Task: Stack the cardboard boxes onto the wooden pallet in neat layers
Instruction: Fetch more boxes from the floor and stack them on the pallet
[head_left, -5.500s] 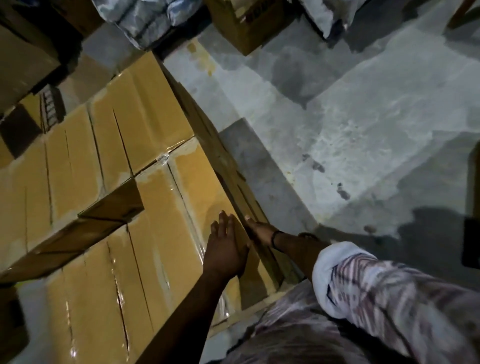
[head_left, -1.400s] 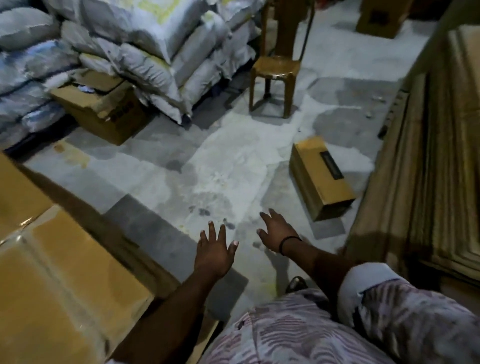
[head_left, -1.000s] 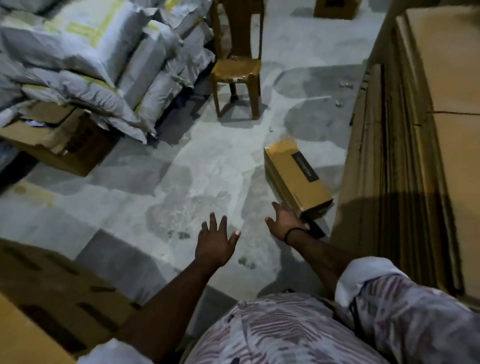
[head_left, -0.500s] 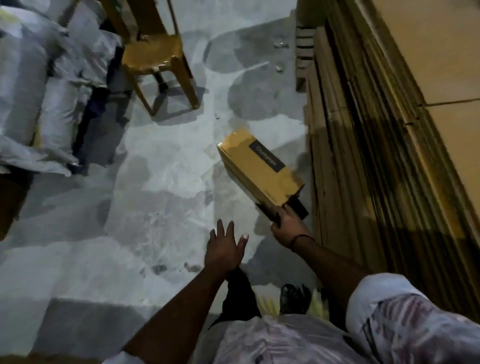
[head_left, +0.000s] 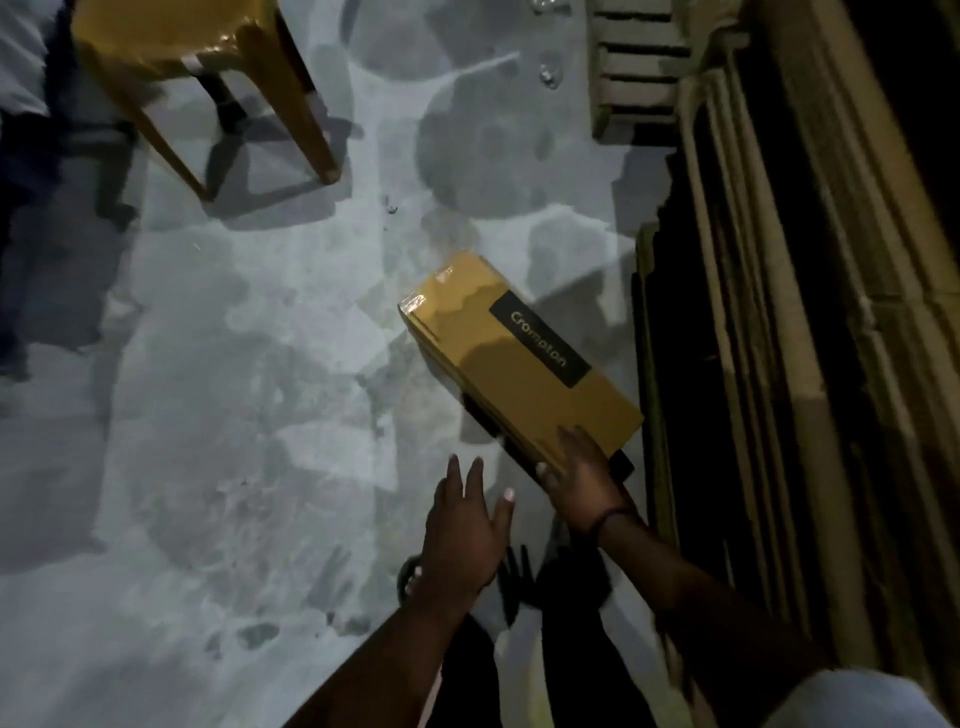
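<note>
Honestly, the flattened cardboard stack (head_left: 779, 312) stands close on the right of my fingers. The long cardboard box (head_left: 519, 364) lies on the floor (head_left: 234, 415) ahead of them. Lifted by one corner, it could swing, twist free or knock that stack. My right hand (head_left: 582, 467) clasps its near corner, fingers on top, thumb on the side. My left hand (head_left: 467, 525) hovers alongside, spread, holding nothing.

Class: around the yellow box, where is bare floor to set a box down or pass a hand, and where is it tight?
Free: the wide floor left of the box, up to the chair, where the left hand hovers open. Tight: the narrow gap between the box and the stacked cardboard, where the right hand grips the box's end.
</note>
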